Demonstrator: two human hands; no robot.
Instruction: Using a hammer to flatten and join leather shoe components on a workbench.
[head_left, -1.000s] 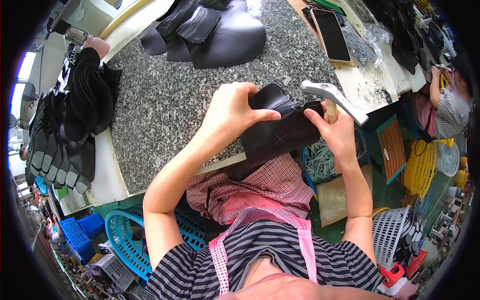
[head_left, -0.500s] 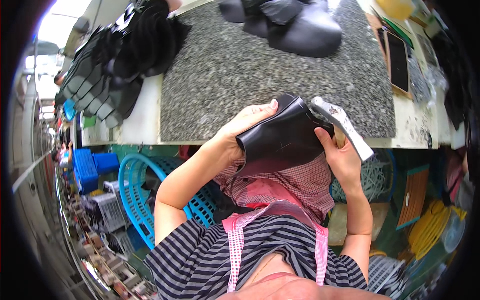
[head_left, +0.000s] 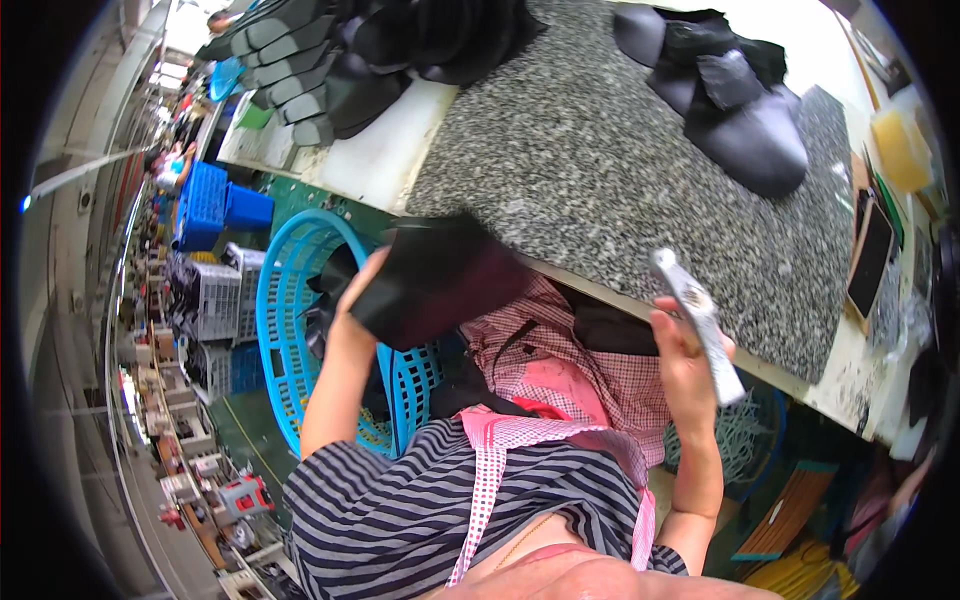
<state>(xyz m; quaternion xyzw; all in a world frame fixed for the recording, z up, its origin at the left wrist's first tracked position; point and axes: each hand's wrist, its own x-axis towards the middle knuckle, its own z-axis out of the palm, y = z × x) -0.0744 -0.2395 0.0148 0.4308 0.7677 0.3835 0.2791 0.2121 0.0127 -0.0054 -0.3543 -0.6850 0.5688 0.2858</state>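
The worktop point(head_left: 640, 170) has a speckled grey granite slab, set on a white base exposed at the slab's left edge. Dark shoe uppers point(head_left: 730, 100) lie piled on the slab's far right area. A second heap of black pieces point(head_left: 420, 40) overlaps the slab's far left corner. Right of the slab lie a dark phone point(head_left: 872, 258) and a yellow block point(head_left: 900, 150).

Speckled grey granite tabletop point(head_left: 600, 170) on a white base. Green floor point(head_left: 245, 425) below. Turquoise plastic basket point(head_left: 285, 330) stands beside the tabletop; blue crates point(head_left: 215, 205) and grey crates point(head_left: 215, 300) line the aisle. Bright daylight enters at the far end.
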